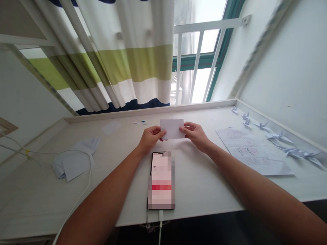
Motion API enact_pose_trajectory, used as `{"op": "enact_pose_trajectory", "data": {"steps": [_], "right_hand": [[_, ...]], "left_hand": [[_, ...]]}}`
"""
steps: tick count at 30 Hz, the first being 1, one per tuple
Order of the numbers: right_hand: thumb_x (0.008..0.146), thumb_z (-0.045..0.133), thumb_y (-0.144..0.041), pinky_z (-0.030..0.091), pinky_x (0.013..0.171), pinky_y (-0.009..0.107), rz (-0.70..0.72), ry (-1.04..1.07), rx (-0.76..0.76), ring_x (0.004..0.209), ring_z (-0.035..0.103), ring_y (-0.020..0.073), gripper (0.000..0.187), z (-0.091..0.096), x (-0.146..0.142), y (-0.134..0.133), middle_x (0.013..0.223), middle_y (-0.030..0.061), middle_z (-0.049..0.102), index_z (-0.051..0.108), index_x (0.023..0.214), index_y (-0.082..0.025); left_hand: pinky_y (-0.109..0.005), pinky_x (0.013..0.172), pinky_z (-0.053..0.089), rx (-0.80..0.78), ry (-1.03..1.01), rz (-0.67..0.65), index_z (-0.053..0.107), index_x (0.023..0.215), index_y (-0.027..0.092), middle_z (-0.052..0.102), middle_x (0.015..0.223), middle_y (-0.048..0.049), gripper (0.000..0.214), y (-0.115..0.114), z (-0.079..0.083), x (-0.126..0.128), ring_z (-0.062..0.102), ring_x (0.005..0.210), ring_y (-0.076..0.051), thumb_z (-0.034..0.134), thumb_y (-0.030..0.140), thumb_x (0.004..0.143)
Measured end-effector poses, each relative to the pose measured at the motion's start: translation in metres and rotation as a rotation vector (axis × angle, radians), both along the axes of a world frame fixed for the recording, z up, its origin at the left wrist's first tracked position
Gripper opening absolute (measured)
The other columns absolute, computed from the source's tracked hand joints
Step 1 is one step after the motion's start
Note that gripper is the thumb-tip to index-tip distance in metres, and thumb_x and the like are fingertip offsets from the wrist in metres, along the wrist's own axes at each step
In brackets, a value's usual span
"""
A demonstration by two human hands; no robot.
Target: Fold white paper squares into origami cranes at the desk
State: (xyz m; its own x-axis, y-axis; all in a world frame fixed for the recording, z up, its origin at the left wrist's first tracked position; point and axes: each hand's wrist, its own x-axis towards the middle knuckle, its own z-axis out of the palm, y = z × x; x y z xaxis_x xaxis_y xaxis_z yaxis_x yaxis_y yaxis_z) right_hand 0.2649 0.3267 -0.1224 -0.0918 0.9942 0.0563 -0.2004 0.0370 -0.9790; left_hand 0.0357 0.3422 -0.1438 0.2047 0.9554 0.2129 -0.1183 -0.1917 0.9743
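Person working at a white desk [204, 197], both arms reaching forward over it. Left hand [150, 139] is holding the left edge of a small white sheet of paper [172, 128], thumb lying on the near face, fingers curling behind; the grip is clamping on the paper. Right hand [196, 133] is matching it at the right edge, thumb and fingers pinching the paper between them. Sheet is facing the wearer between the two hands, beyond the top end of a phone [161, 180]; whether its lower edge is touching the desk, I cannot tell.

Phone is lying face up between the forearms, screen mostly blurred out, a white charging plug [160, 215] sitting in its near end. Off to the left, a loose pile of paper [76, 160] is resting with a white cable [90, 163] running past its right side. A small blue item [143, 121] is lying beyond the left hand. To the right, a sheet covered in writing [244, 148] is lying flat; folded paper birds [279, 137] are lining the desk's right side. A striped curtain [109, 64] is hanging behind.
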Motion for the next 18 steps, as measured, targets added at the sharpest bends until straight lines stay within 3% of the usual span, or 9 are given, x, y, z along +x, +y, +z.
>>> {"op": "enact_pose_trajectory", "data": {"steps": [5,18], "right_hand": [[0.065,0.097,-0.048,0.055,0.074,0.034,-0.005,-0.109,0.036,0.082,0.07,0.0199,0.046,0.0013,0.0081,-0.001,0.092,0.0067,0.08,0.072,0.091,-0.02],[0.059,0.099,-0.049,0.051,0.074,0.035,-0.091,-0.061,0.059,0.077,0.065,0.0177,0.047,0.0009,0.0085,0.0016,0.08,0.0024,0.076,0.073,0.087,-0.02]], "left_hand": [[-0.028,0.06,0.051,0.005,-0.006,0.027,0.078,0.09,0.014,0.078,0.081,-0.0064,0.04,-0.0036,-0.0002,0.0035,0.069,0.063,-0.015,0.092,0.048,0.073],[-0.03,0.067,0.055,-0.043,-0.033,0.02,0.079,0.087,0.016,0.078,0.084,-0.006,0.039,-0.0018,-0.0052,0.0071,0.065,0.067,-0.013,0.093,0.046,0.068]]}}
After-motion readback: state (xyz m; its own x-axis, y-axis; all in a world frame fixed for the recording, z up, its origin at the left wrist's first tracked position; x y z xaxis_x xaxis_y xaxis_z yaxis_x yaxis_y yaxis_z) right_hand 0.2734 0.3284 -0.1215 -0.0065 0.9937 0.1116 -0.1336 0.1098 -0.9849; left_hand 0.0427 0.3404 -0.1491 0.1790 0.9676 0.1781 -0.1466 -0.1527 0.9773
